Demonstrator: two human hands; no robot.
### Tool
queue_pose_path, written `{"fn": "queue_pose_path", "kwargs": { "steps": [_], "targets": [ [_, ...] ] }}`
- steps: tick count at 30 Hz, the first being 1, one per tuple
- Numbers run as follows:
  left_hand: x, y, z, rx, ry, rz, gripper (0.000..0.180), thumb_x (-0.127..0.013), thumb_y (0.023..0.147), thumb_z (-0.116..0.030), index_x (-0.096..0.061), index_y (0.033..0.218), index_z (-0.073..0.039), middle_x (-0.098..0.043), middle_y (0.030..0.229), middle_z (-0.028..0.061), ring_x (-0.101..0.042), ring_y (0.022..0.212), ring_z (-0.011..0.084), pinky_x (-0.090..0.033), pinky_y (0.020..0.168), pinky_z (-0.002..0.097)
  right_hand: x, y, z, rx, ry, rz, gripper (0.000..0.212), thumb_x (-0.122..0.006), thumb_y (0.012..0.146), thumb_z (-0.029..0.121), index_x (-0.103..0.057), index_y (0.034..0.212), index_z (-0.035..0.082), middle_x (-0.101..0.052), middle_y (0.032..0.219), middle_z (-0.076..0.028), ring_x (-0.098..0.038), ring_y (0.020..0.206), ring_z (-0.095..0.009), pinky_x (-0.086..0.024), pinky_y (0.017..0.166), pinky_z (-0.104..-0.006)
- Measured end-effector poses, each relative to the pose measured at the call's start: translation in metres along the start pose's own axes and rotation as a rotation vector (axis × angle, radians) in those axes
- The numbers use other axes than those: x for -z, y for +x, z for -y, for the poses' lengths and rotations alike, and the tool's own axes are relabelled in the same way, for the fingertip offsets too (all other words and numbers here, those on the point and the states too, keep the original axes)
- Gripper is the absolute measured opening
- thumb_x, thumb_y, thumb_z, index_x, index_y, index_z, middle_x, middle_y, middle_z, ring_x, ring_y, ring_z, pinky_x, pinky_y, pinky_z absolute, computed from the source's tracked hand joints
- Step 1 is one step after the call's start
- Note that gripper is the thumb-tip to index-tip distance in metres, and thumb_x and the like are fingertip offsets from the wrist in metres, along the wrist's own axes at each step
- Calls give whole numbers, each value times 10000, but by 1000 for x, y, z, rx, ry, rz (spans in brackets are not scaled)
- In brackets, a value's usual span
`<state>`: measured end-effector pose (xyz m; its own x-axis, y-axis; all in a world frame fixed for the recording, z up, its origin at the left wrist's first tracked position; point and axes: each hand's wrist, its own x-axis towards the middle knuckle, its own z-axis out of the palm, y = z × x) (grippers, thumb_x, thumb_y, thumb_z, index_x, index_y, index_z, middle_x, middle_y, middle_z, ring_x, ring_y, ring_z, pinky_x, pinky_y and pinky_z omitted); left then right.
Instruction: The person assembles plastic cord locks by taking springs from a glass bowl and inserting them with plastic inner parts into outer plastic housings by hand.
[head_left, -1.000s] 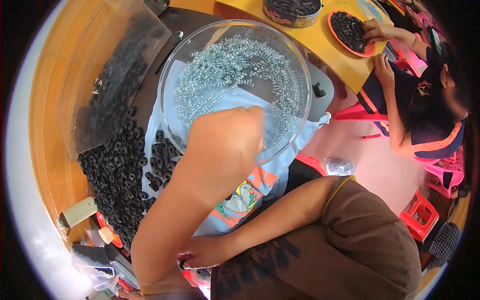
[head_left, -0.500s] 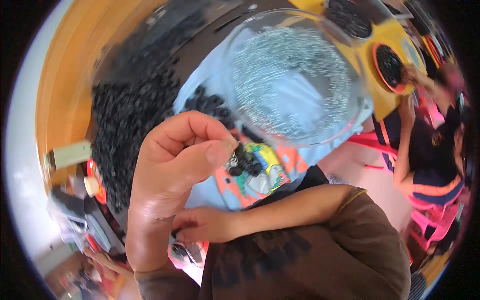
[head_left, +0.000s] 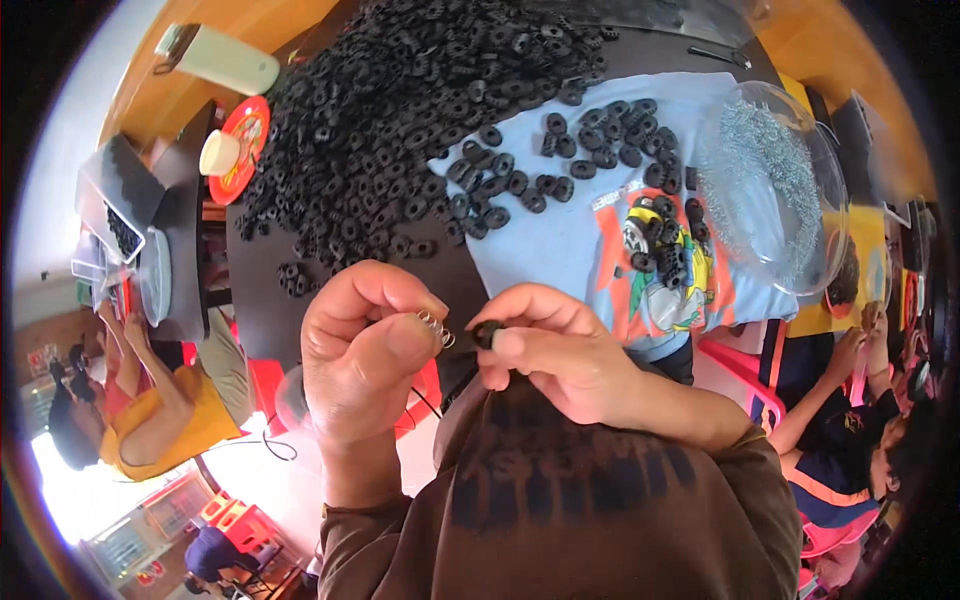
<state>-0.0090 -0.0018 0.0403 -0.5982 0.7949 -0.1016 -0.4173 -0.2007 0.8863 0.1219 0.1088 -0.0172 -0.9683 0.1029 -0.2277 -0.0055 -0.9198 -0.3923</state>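
In front of my chest, my left hand [head_left: 365,350] pinches a small silvery coil spring [head_left: 437,328] between thumb and forefinger. Facing it, my right hand [head_left: 565,352] grips a small black plastic piece [head_left: 487,333] by its fingertips. A narrow gap separates spring and piece. Beyond my hands lies a light blue cloth [head_left: 510,250] with a colourful print, and several loose black pieces [head_left: 610,130] are scattered on it. At the cloth's right, a clear round tray [head_left: 835,245] contains many springs [head_left: 745,150].
A large heap of black pieces [head_left: 380,140] covers the dark table [head_left: 265,320]. At the left are a pale bottle [head_left: 225,60] and a red plate [head_left: 255,150] with a cream-coloured cup [head_left: 219,153]. People sit at the left [head_left: 170,410] and right [head_left: 830,440].
My right hand has come up from near my lap and now holds a black piece beside my left hand. The left hand keeps the spring. The view has swung round, showing more table.
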Motion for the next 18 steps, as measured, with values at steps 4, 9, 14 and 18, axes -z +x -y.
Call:
{"fn": "queue_pose_path", "kwargs": {
  "steps": [4,9,14,18],
  "targets": [
    [3,-23,3,-15,-37,21,118,-558,788,59,-595,895,24,-642,844,84,-556,676,78,-439,617,189,-7,-15,-10,82,-30,7,169,-574,879,73,-570,1036,12,-621,885,-94,-604,767,-177,-494,701,-311],
    [-7,-58,9,-8,-75,111,100,-525,840,67,-574,919,28,-641,839,89,-626,730,134,-514,661,254,-20,-43,-27,115,-5,86,209,-589,884,68,-578,1084,8,-650,932,-85,-614,777,-135,-503,717,-274],
    [-10,-93,12,-70,-8,143,102,-514,851,65,-563,934,33,-638,825,96,-620,719,130,-511,624,251,-30,-69,-45,124,-46,146,207,-587,882,59,-579,1083,6,-659,954,-120,-636,801,-176,-520,733,-298],
    [-12,-123,9,-11,-25,197,105,-515,855,63,-564,938,19,-633,806,88,-611,699,114,-502,612,238,-34,-85,-55,97,-102,180,198,-590,877,50,-582,1070,3,-659,957,-137,-653,812,-200,-537,731,-313]
  ]
}}
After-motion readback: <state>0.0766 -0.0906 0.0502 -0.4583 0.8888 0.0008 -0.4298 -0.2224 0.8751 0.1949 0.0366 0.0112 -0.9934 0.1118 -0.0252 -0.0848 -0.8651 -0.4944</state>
